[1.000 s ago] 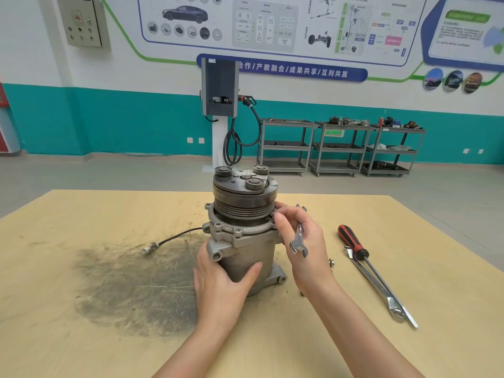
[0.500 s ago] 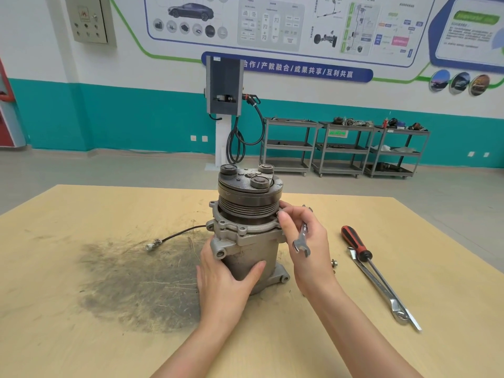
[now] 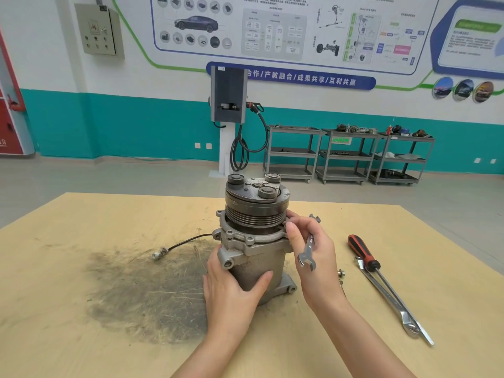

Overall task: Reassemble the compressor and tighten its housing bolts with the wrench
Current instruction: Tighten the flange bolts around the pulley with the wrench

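Workshop training room, teal-banded wall, three metal carts at the back; work happens on a pale wooden table with a dark greasy smear left of centre. The compressor stands upright on the table near its middle, pulley end up, its wire lead trailing left across the smear. Left hand wraps the lower housing, thumb across the front and fingers round the far side, evidently bracing the body so it does not turn or tip. Right hand is at the flange on the compressor's right; fingertips curl in at the flange edge, probably starting a bolt by hand, though the bolt itself is hidden. The same hand keeps a small open-ended wrench tucked against the palm, likely parked there for tightening next. Loose bolts lie just beside the right wrist. A red-handled screwdriver and a long spanner lie further right, within reach.
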The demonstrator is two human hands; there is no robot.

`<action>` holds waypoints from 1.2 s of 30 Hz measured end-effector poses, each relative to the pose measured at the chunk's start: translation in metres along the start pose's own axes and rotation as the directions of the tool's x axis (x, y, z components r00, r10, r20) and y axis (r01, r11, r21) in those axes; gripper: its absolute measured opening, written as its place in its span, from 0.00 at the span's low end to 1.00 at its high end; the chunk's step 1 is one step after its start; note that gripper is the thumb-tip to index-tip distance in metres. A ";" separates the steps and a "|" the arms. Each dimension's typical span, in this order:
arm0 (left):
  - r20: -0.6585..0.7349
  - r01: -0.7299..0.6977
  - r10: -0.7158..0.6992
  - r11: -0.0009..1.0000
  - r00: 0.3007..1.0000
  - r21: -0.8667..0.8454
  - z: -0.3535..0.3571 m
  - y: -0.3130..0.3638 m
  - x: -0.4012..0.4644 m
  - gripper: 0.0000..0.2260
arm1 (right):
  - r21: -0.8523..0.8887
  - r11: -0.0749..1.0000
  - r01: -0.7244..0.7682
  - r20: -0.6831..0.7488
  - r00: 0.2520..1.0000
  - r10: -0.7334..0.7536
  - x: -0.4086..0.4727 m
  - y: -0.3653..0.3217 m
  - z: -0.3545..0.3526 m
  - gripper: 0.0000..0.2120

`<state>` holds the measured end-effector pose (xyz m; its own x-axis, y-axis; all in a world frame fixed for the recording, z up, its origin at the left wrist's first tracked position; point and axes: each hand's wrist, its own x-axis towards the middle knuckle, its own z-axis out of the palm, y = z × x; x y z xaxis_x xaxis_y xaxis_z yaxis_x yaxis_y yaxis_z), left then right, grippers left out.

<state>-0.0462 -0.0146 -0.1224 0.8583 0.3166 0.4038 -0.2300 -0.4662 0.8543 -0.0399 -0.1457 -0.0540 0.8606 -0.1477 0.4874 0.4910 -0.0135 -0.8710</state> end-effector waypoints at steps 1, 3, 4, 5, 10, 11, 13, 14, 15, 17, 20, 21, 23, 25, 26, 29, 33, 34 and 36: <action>0.000 -0.002 0.002 1.000 1.000 0.003 0.000 0.000 0.000 0.45 | 0.008 1.000 -0.005 -0.003 1.000 0.005 0.000 0.000 0.000 0.06; 0.005 0.000 0.000 1.000 1.000 0.002 0.000 0.000 0.000 0.45 | 0.023 1.000 -0.014 -0.014 1.000 0.015 0.001 -0.001 0.001 0.07; 0.008 0.001 -0.001 1.000 1.000 -0.001 0.000 0.000 0.000 0.45 | 0.030 0.999 -0.018 -0.022 1.000 0.019 0.001 -0.001 0.002 0.08; 0.009 0.001 -0.001 1.000 1.000 -0.004 0.000 0.000 0.000 0.45 | 0.037 0.999 -0.021 -0.027 0.999 0.022 0.001 -0.002 0.003 0.11; 0.010 -0.002 0.002 1.000 1.000 -0.001 -0.001 0.000 0.000 0.45 | -0.020 1.000 0.018 -0.027 0.999 -0.018 -0.003 0.000 0.004 0.11; 0.012 0.000 0.000 1.000 1.000 0.000 -0.001 0.000 0.000 0.45 | -0.034 0.999 0.026 -0.022 0.999 -0.027 -0.004 0.000 0.004 0.09; 0.008 0.003 -0.003 1.000 1.000 0.007 0.000 -0.001 0.000 0.45 | -0.051 0.998 0.027 -0.020 0.999 -0.028 -0.003 0.001 0.004 0.06; 0.004 0.003 -0.003 1.000 1.000 0.011 0.000 -0.002 0.000 0.45 | -0.054 0.998 0.024 -0.023 0.999 -0.025 -0.003 0.001 0.004 0.06; 0.003 0.003 -0.003 1.000 1.000 0.013 0.000 -0.002 0.000 0.45 | -0.052 0.998 0.020 -0.027 0.999 -0.021 -0.002 0.001 0.005 0.08; 0.006 0.004 -0.005 1.000 1.000 0.011 0.000 -0.001 -0.001 0.46 | -0.040 0.999 0.012 -0.035 0.999 -0.013 -0.002 -0.001 0.005 0.11; 0.010 0.004 -0.004 1.000 1.000 0.014 0.000 -0.001 0.000 0.46 | -0.019 1.000 -0.008 -0.054 0.998 0.007 0.000 -0.002 0.005 0.13; 0.009 0.002 -0.002 1.000 1.000 0.014 0.000 -0.001 0.000 0.46 | -0.013 1.000 -0.013 -0.057 0.998 0.012 0.000 -0.002 0.005 0.13; 0.007 0.000 0.000 1.000 1.000 0.013 0.000 -0.001 -0.001 0.46 | -0.022 1.000 -0.010 -0.052 0.999 0.009 -0.001 -0.001 0.005 0.14; 0.005 -0.001 0.001 1.000 1.000 0.013 0.000 -0.001 -0.001 0.46 | -0.045 0.999 0.008 -0.038 0.999 -0.010 -0.003 -0.001 0.004 0.12; 0.004 -0.001 0.001 1.000 1.000 0.014 0.000 -0.001 -0.001 0.46 | -0.054 0.998 0.013 -0.032 0.999 -0.015 -0.004 -0.001 0.003 0.12; 0.001 -0.004 0.004 1.000 1.000 0.015 0.000 -0.001 0.000 0.45 | -0.091 0.996 0.021 -0.020 1.000 -0.023 -0.004 -0.001 0.003 0.12; 0.005 -0.001 0.001 1.000 1.000 0.009 0.000 -0.001 0.000 0.45 | -0.083 0.997 0.005 -0.030 1.000 -0.007 -0.002 -0.002 0.004 0.10; 0.006 -0.002 0.002 1.000 1.000 0.007 0.000 -0.001 0.000 0.45 | -0.075 0.997 -0.003 -0.040 0.999 0.000 -0.001 -0.002 0.004 0.12; 0.007 -0.003 0.003 1.000 1.000 0.004 0.000 -0.001 -0.001 0.45 | -0.064 0.998 -0.016 -0.054 0.998 0.013 -0.001 -0.002 0.004 0.14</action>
<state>-0.0466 -0.0142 -0.1235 0.8607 0.3095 0.4041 -0.2308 -0.4703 0.8518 -0.0414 -0.1418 -0.0526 0.8582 -0.2009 0.4723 0.4673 -0.0743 -0.8809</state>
